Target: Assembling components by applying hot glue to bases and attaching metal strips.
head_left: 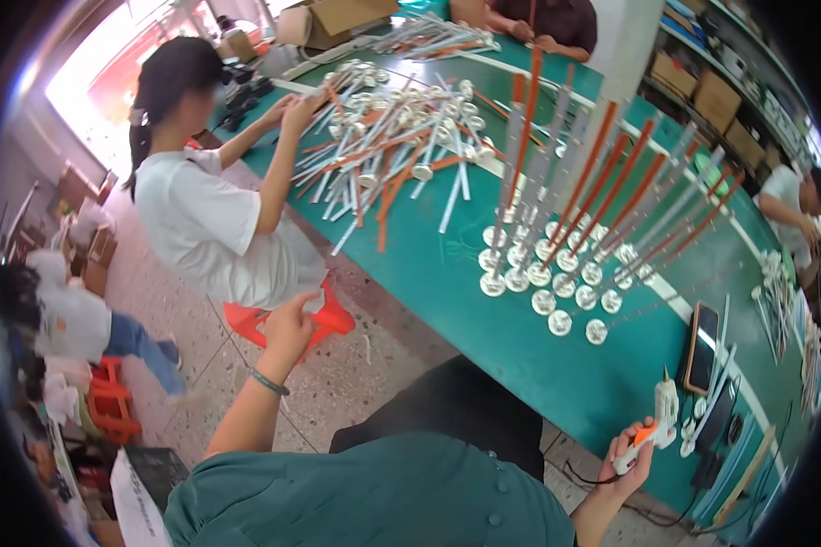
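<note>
Glue gun [667,412] partly hidden by hand [644,463]

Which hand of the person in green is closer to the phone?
Right. The right hand, holding a glue gun, is below and left of the phone; the left hand is far to its left.

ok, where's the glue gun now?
Head view, lower right: the glue gun is in the right hand, below and left of the phone.
</note>
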Demonstrator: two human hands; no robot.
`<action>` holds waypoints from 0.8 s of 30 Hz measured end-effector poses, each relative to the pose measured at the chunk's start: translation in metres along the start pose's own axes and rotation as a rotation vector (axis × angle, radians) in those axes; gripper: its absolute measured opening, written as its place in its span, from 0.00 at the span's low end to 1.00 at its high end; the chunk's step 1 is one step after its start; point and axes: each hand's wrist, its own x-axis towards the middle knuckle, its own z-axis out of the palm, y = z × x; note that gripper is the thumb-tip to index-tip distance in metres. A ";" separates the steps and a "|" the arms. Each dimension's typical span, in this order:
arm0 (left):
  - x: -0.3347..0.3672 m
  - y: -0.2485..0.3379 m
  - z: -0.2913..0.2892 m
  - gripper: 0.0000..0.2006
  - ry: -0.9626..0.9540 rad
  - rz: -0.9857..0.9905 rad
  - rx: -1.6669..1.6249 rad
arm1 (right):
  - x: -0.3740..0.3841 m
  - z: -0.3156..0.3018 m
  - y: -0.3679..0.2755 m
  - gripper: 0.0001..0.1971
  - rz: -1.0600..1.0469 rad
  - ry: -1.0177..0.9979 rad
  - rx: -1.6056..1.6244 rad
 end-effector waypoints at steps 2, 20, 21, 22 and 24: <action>0.021 0.021 0.003 0.19 0.308 0.383 -0.182 | 0.008 0.002 0.006 0.20 0.001 0.101 -0.054; 0.300 0.187 0.083 0.20 0.000 0.209 -0.012 | 0.016 0.003 0.007 0.20 -0.073 0.196 -0.046; 0.300 0.185 0.082 0.18 0.004 0.243 -0.088 | 0.014 0.005 0.002 0.18 -0.010 0.145 0.030; 0.297 0.182 0.077 0.15 -0.044 0.259 -0.147 | 0.012 0.006 -0.002 0.17 0.054 0.098 0.106; 0.281 0.179 0.065 0.10 -0.411 0.007 -0.877 | 0.014 0.010 -0.005 0.17 0.097 -0.016 0.094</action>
